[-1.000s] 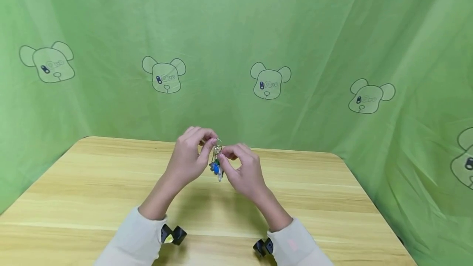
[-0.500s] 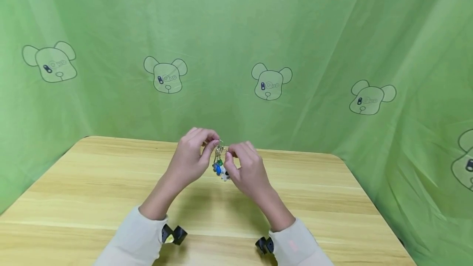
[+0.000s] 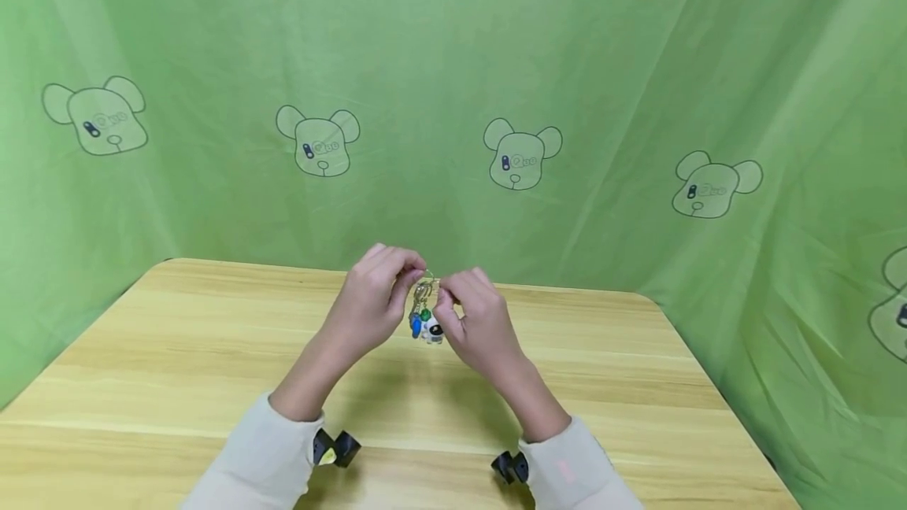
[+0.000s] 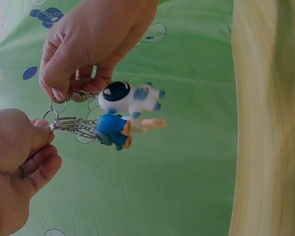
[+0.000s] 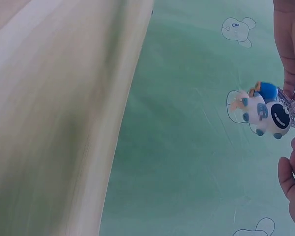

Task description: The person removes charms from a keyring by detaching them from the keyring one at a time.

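Left wrist view: the left hand (image 4: 17, 162) pinches the key ring (image 4: 64, 123). The right hand (image 4: 88, 42) pinches the white charm's (image 4: 130, 98) chain above the table (image 3: 212, 352).

No readable text; the backdrop (image 3: 453, 61) markings seem illegible.

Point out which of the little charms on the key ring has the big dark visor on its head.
It is the white charm, hanging from the chain pinched by the right hand. The blue charm below it has orange feet and no visor, and hangs nearer the left hand.
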{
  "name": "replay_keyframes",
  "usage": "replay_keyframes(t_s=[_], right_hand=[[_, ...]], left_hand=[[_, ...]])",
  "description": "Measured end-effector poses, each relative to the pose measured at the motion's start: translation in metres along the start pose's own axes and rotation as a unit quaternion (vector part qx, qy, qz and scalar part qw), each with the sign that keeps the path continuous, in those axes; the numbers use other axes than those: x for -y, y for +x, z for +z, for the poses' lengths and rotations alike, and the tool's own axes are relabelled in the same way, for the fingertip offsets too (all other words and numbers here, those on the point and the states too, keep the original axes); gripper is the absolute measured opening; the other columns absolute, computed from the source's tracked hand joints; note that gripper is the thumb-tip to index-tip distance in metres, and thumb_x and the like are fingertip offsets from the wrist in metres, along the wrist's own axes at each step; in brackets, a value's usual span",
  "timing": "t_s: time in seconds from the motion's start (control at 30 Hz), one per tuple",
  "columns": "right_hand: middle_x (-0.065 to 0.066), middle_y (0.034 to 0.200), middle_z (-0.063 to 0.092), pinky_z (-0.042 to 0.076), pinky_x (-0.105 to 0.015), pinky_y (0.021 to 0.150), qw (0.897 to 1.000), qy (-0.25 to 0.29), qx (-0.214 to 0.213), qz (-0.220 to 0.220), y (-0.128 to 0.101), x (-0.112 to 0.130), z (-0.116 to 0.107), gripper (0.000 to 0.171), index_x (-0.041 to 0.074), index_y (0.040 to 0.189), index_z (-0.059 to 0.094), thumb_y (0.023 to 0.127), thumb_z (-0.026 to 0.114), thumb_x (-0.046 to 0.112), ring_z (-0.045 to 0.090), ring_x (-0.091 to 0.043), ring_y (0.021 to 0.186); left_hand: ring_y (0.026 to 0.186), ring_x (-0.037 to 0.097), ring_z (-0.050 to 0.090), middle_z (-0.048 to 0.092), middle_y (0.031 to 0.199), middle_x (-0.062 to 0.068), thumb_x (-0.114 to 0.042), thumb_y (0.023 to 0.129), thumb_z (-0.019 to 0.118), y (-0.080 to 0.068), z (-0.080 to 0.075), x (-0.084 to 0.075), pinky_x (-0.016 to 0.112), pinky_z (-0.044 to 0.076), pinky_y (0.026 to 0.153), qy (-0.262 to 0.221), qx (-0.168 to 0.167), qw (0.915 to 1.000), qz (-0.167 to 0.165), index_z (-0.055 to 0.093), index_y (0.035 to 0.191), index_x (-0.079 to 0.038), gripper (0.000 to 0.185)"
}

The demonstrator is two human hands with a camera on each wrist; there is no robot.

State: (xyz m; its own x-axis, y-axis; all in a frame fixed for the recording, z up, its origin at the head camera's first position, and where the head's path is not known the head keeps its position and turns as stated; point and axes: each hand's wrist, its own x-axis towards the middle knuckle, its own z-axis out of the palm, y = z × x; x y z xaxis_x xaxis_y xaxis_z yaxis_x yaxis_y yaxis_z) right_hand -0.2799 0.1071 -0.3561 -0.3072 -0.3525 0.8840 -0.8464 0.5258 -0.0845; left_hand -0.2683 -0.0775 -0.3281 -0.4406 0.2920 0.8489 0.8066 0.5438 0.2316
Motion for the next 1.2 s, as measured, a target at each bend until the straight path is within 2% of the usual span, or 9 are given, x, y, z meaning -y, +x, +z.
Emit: replay_keyframes(t_s=[0.13, 0.3, 0.43, 0.6, 0.87, 1.2], right_hand=[[-0.003, 0.074, 0.059, 0.044, -0.027, 0.059, 1.0, 0.004, -0.003, -0.004, 0.001, 0.0, -0.002, 0.012, 0.006, 0.079, 0.06, 0.087, 0.051, 0.004, 0.051, -0.018, 0.071], [-0.002, 0.072, 0.058, 0.042, -0.026, 0.059, 1.0, 0.005, -0.005, -0.014, 0.002, -0.001, -0.004, 0.012, 0.006, 0.079, 0.059, 0.087, 0.051, 0.004, 0.05, -0.017, 0.069], [-0.001, 0.071, 0.056, 0.041, -0.026, 0.058, 1.0, 0.003, -0.008, -0.024, 0.003, -0.001, -0.004, 0.012, 0.007, 0.078, 0.058, 0.087, 0.05, 0.003, 0.048, -0.016, 0.068], [-0.001, 0.07, 0.056, 0.041, -0.026, 0.058, 1.0, 0.004, -0.012, -0.029, 0.004, 0.001, -0.006, 0.013, 0.006, 0.078, 0.059, 0.087, 0.05, 0.004, 0.049, -0.016, 0.068], [-0.001, 0.07, 0.055, 0.042, -0.026, 0.057, 0.999, 0.01, -0.02, -0.029, 0.006, 0.003, -0.01, 0.013, 0.006, 0.077, 0.059, 0.086, 0.049, 0.004, 0.049, -0.017, 0.068], [0.0, 0.069, 0.055, 0.041, -0.026, 0.056, 0.999, 0.02, -0.025, -0.027, 0.008, 0.005, -0.011, 0.014, 0.006, 0.078, 0.06, 0.086, 0.049, 0.004, 0.049, -0.016, 0.068]], left_hand=[[0.085, 0.024, 0.062, 0.071, 0.092, 0.009, 0.005, 0.091, 0.071, 0.001, -0.001, 0.001, 0.029, 0.055, 0.074, 0.033, 0.001, 0.9987, 0.039, 0.068, 0.097, 0.0, 0.008], [0.084, 0.024, 0.062, 0.071, 0.092, 0.01, 0.007, 0.089, 0.072, 0.002, 0.0, 0.002, 0.027, 0.056, 0.072, 0.1, 0.004, 0.9907, 0.092, 0.066, 0.097, 0.001, 0.012], [0.082, 0.022, 0.061, 0.069, 0.089, 0.009, 0.007, 0.087, 0.071, 0.001, 0.0, 0.002, 0.025, 0.054, 0.069, 0.119, 0.01, 0.9875, 0.102, 0.065, 0.095, 0.0, 0.011], [0.081, 0.021, 0.059, 0.068, 0.089, 0.008, 0.007, 0.085, 0.071, 0.001, -0.001, 0.002, 0.024, 0.051, 0.067, 0.099, 0.015, 0.99, 0.099, 0.064, 0.093, 0.0, 0.013], [0.084, 0.021, 0.056, 0.065, 0.089, 0.007, 0.001, 0.095, 0.058, 0.001, -0.004, 0.005, 0.027, 0.05, 0.07, 0.039, 0.044, 0.9945, 0.087, 0.062, 0.095, 0.0, 0.004], [0.084, 0.021, 0.056, 0.065, 0.087, 0.006, -0.004, 0.1, 0.054, 0.002, -0.007, 0.005, 0.027, 0.05, 0.07, 0.021, 0.035, 0.9945, 0.096, 0.061, 0.094, -0.001, 0.009]])
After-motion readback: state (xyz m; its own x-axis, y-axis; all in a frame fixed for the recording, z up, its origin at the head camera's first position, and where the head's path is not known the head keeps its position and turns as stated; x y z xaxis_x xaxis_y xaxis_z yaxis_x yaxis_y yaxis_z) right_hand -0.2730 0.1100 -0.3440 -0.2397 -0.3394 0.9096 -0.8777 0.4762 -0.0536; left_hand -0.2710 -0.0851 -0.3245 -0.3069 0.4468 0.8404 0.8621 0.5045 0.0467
